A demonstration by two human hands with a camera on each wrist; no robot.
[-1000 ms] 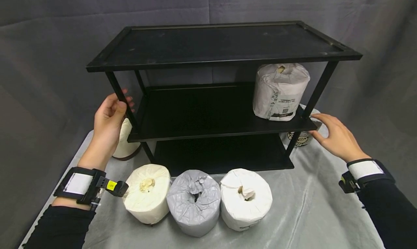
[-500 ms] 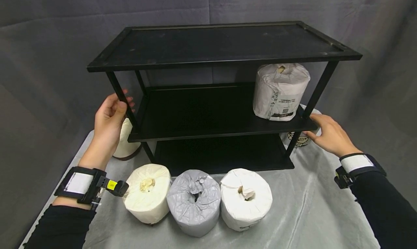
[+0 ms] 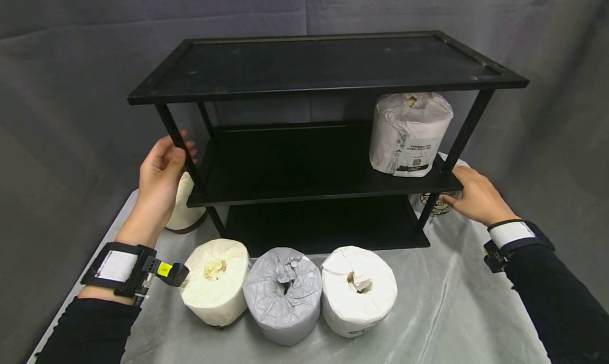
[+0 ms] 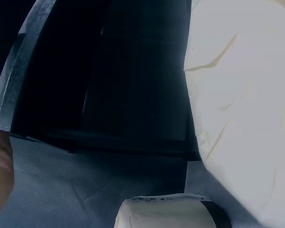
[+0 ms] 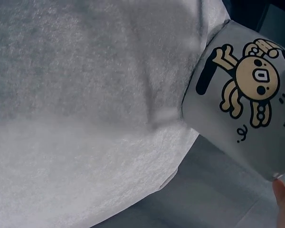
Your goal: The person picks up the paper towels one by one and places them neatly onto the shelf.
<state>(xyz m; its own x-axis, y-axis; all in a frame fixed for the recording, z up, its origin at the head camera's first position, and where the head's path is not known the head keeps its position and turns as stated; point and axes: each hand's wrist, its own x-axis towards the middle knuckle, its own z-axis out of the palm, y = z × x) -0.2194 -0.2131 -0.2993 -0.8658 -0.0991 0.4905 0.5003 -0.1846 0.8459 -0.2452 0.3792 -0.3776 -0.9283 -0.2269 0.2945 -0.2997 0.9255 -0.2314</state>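
Note:
At the left of the head view my left hand (image 3: 164, 171) grips the front left post (image 3: 172, 128) of a black shelf rack (image 3: 328, 65), thumb in front and fingers behind. My right hand (image 3: 480, 197) holds a wrapped toilet roll (image 3: 435, 204) standing beside the rack's right end, partly hidden by a post. In the right wrist view this toilet roll (image 5: 242, 95) shows a printed cartoon figure, with a finger (image 5: 284, 202) at its edge. Another wrapped toilet roll (image 3: 411, 136) stands on the middle shelf, at its right end.
A cream toilet roll (image 3: 216, 284), a grey one (image 3: 285, 316) and a white one (image 3: 357, 311) stand in a row before the rack. One more cream roll (image 3: 185, 210) stands left of the rack. Grey cloth (image 3: 447, 321) covers the table.
My right hand has moved left onto the toilet roll beside the rack, its thumb now on the roll's front. The left hand and the rack look almost unmoved.

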